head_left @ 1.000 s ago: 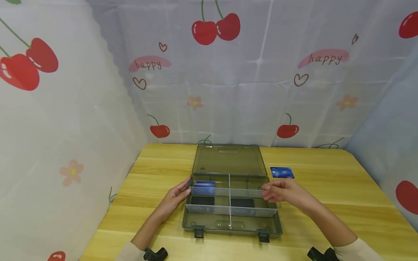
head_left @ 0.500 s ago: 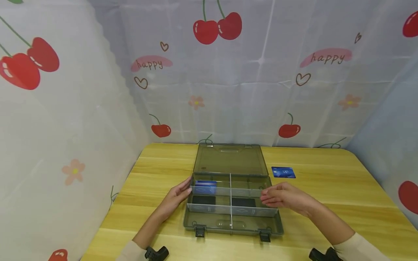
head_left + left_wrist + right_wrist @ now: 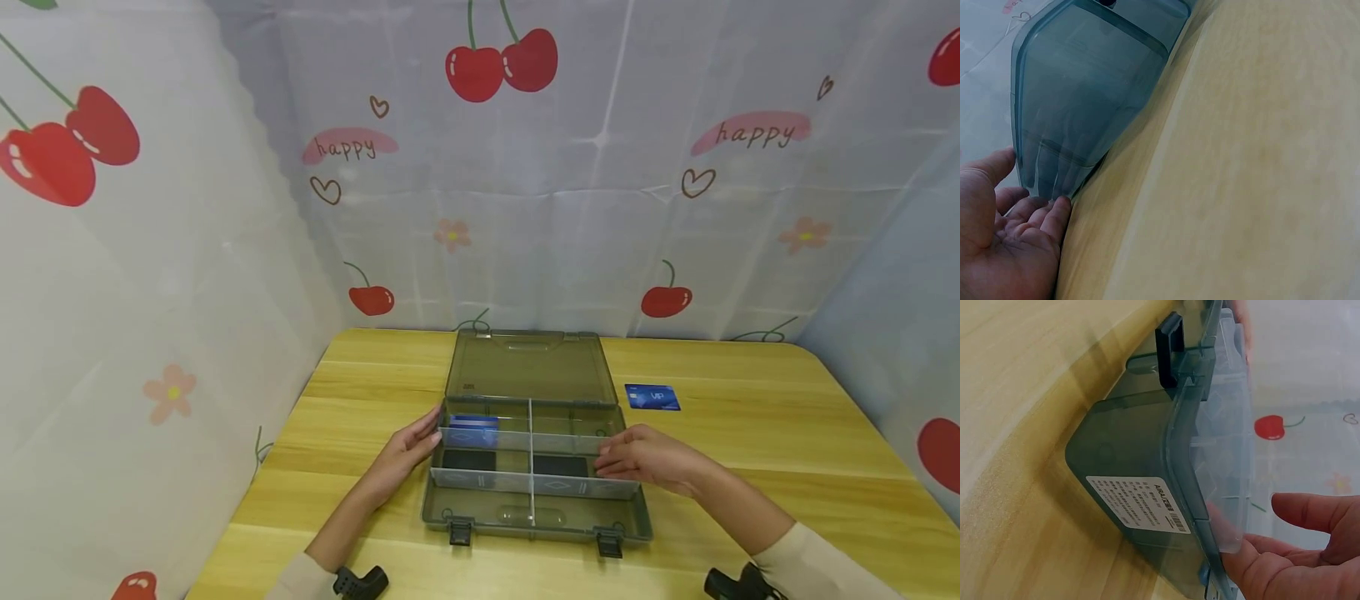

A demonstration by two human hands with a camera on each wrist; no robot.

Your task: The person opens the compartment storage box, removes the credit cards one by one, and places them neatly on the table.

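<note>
A dark translucent divider box (image 3: 531, 529) lies with its lid (image 3: 528, 367) folded back. My left hand (image 3: 405, 454) rests against its left end, thumb near the rim and fingertips on the outer wall, as the left wrist view shows. My right hand (image 3: 648, 458) reaches over the right wall, fingers dipping into the right middle compartment. Near these fingertips lies a black card (image 3: 560, 466); whether they touch it is unclear. The right wrist view shows the right thumb (image 3: 1304, 511) held apart from the fingers. Another black card (image 3: 468, 459) and a striped blue card (image 3: 474, 423) lie in left compartments.
A blue VIP card (image 3: 652, 397) lies on the wooden table (image 3: 382, 375) right of the lid. Two dark latches (image 3: 460, 533) stick out at the box's front. Cherry-printed curtains (image 3: 525, 208) rise behind and beside the table.
My right hand has moved slightly left and down, its fingers lower into the right middle compartment. My left hand stays at the box's left end. The cards have not visibly moved.
</note>
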